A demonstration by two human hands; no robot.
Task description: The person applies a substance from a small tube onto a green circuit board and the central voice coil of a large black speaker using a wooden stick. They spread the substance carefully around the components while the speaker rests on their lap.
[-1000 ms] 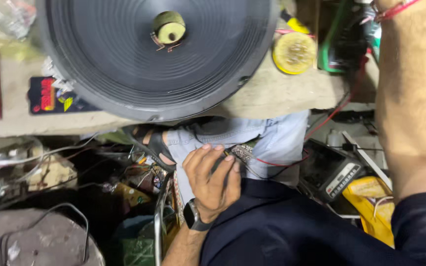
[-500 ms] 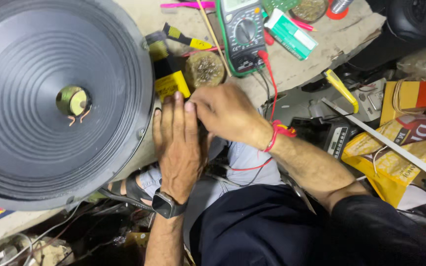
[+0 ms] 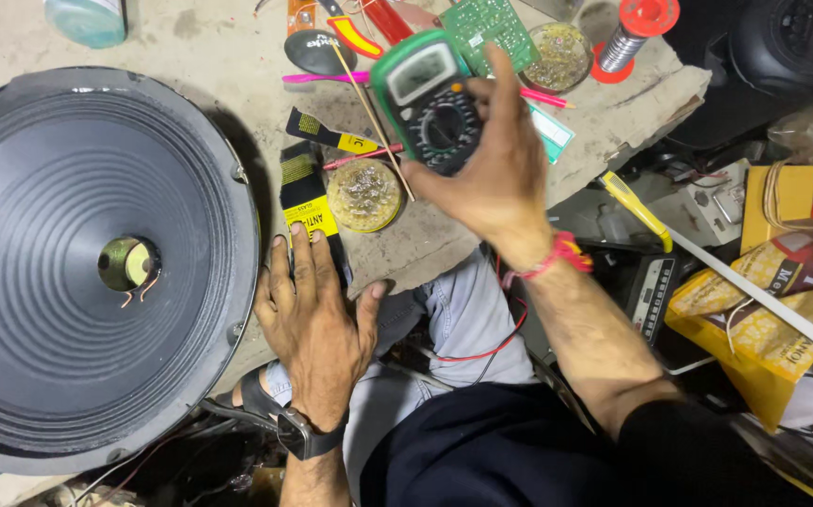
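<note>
His right hand [image 3: 495,178] grips the green multimeter [image 3: 428,99] by its lower body above the worktop [image 3: 190,56], light, rigid, probably slippery plastic, while the left hand [image 3: 312,314] rests flat and empty beside the speaker [image 3: 96,263].

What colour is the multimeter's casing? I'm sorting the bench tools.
Green, with a dark face, on the multimeter in the right hand; head view.
</note>
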